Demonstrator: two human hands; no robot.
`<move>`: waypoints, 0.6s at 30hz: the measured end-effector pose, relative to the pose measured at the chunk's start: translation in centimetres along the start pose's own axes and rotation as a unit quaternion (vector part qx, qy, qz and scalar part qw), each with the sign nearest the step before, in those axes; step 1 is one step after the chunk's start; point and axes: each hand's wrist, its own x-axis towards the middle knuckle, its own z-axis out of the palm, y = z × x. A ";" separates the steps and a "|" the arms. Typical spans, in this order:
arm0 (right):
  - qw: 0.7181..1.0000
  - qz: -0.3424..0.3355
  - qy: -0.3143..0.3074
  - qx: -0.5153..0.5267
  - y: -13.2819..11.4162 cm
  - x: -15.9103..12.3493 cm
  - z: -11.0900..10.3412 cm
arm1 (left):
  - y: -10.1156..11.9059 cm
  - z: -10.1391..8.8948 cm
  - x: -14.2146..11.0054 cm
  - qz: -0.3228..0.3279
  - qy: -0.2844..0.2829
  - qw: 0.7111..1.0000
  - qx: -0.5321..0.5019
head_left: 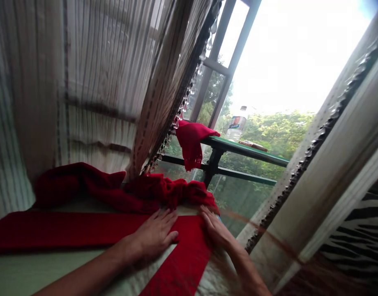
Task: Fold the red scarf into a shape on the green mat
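A long red scarf (87, 230) lies flat on a pale surface, running in from the left. At the right it turns at an angle, and its other length comes down toward me. My left hand (158, 232) rests flat near the bend, fingers stretched out and thumb apart. At the right edge of the bend lies my right hand (215, 226), its fingers extended along the cloth and partly overlapping each other. Neither hand grasps anything that I can see. Behind both hands, more red cloth (173, 191) is bunched up in loose folds.
A striped sheer curtain (99, 74) with a beaded edge hangs at the left, and another curtain (327, 144) at the right. Between them is a window with a dark railing (247, 150). A fringed red cloth (192, 142) and a plastic bottle (237, 123) are on the railing's ledge.
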 end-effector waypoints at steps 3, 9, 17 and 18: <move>1.000 -0.026 0.014 -0.007 -1.0 0.2 0.2 | -0.6 1.0 0.2 0.015 0.029 0.999 -0.019; 0.998 -0.038 -0.012 -0.040 -2.3 0.5 2.5 | -1.4 2.6 0.6 0.039 0.083 0.995 -0.044; 0.999 -0.025 0.004 -0.029 -1.7 0.5 2.6 | -1.3 2.4 0.7 0.027 0.066 0.996 -0.059; 0.999 -0.019 0.015 -0.020 -1.6 0.5 2.5 | -1.3 2.3 0.7 0.027 0.064 0.996 -0.059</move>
